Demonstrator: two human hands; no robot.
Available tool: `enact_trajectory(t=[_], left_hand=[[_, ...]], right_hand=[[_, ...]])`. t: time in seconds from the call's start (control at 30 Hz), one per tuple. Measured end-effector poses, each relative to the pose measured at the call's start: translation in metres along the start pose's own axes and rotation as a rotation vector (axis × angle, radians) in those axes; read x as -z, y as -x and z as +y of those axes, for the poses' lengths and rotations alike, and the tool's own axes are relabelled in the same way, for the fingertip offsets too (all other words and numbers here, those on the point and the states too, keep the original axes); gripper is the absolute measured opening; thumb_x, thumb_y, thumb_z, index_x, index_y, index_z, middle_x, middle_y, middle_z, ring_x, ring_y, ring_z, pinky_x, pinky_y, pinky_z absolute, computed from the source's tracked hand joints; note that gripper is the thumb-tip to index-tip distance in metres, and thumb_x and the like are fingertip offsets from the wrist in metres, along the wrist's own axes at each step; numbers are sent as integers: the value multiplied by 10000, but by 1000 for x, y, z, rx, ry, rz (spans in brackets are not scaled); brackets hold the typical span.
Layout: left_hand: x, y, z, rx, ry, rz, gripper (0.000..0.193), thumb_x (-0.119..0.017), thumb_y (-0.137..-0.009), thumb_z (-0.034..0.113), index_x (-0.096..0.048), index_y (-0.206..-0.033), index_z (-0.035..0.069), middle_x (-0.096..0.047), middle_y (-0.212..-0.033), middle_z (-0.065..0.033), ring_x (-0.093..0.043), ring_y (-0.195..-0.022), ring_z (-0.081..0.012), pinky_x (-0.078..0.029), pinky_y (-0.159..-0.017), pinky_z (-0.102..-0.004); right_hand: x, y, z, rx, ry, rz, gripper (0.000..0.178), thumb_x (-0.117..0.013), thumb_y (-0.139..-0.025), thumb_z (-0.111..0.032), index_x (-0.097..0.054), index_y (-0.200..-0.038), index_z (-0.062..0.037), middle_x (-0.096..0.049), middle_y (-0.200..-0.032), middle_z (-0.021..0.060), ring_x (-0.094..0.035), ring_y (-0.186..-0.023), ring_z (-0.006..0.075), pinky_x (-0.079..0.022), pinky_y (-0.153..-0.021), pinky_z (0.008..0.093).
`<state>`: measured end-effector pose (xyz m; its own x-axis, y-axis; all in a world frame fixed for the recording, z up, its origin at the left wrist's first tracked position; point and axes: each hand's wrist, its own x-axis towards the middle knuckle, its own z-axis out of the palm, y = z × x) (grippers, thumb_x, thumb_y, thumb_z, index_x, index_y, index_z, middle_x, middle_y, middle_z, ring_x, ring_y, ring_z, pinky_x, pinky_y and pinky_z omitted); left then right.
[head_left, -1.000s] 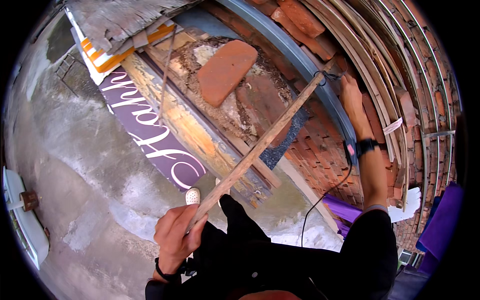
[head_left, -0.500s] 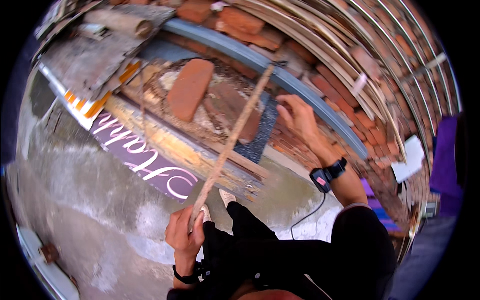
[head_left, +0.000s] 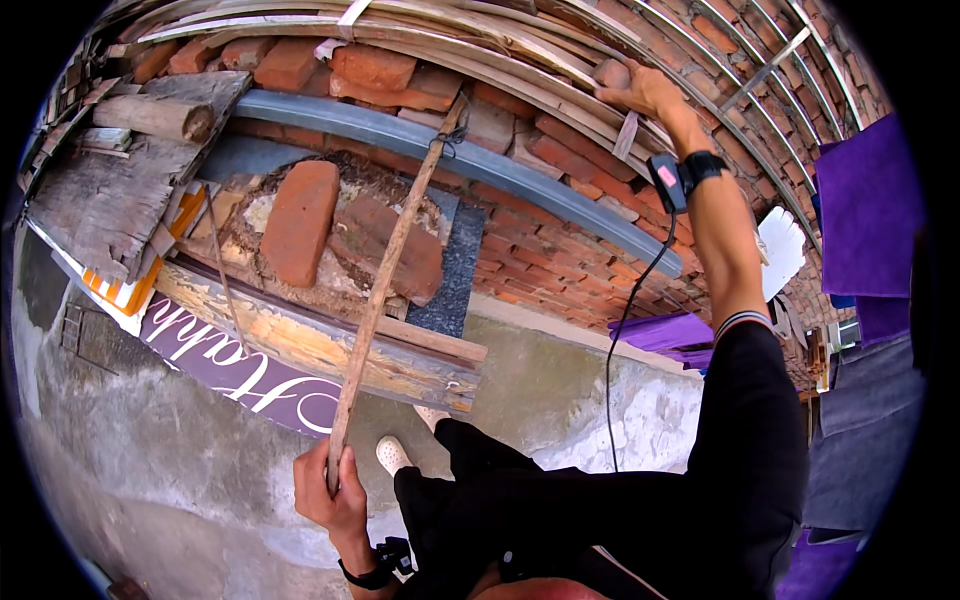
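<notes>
My left hand (head_left: 330, 495) is closed round the lower end of a long, thin wooden stick (head_left: 385, 265). The stick slants up and away across a stone-and-brick ledge, and thin dark wire (head_left: 452, 137) is wound near its far end, by a grey metal bar (head_left: 370, 122). Farther off to the right, my right hand (head_left: 655, 97) has its fingers round a rounded piece of brick (head_left: 611, 74). That piece sits on a stack of long wooden strips (head_left: 480, 62). My right fingertips are partly hidden behind it.
Loose red bricks (head_left: 300, 222) lie on the ledge behind a weathered wooden beam (head_left: 320, 325). A purple printed banner (head_left: 235, 365) hangs below it. Old boards (head_left: 110, 200) and a log piece (head_left: 155, 116) are at left. Metal rods run along the brick wall, with purple cloth (head_left: 868, 210) at right.
My right hand has moved up and away, from above the metal bar to the brick piece on the strips. The view has shifted right; my left hand still grips the stick.
</notes>
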<state>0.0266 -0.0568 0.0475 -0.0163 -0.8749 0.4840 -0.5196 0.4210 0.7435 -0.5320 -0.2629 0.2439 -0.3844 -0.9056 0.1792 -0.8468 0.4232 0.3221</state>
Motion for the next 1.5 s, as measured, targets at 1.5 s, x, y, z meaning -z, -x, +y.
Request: enact_trajectory(t=[1.5], left_hand=[[13,-15,-13,22,9,-50,193,-688,-719,-20,-634,-903,8,-579,-750,-90,-534,-624,-198,-402,-554,-281]], right_hand=[[-130,79,-192,170,-356,635,516,-749,-678,-216,-556,-1129,-56,-595,-1139,111,-531,-1115,319,-494,-814,438]])
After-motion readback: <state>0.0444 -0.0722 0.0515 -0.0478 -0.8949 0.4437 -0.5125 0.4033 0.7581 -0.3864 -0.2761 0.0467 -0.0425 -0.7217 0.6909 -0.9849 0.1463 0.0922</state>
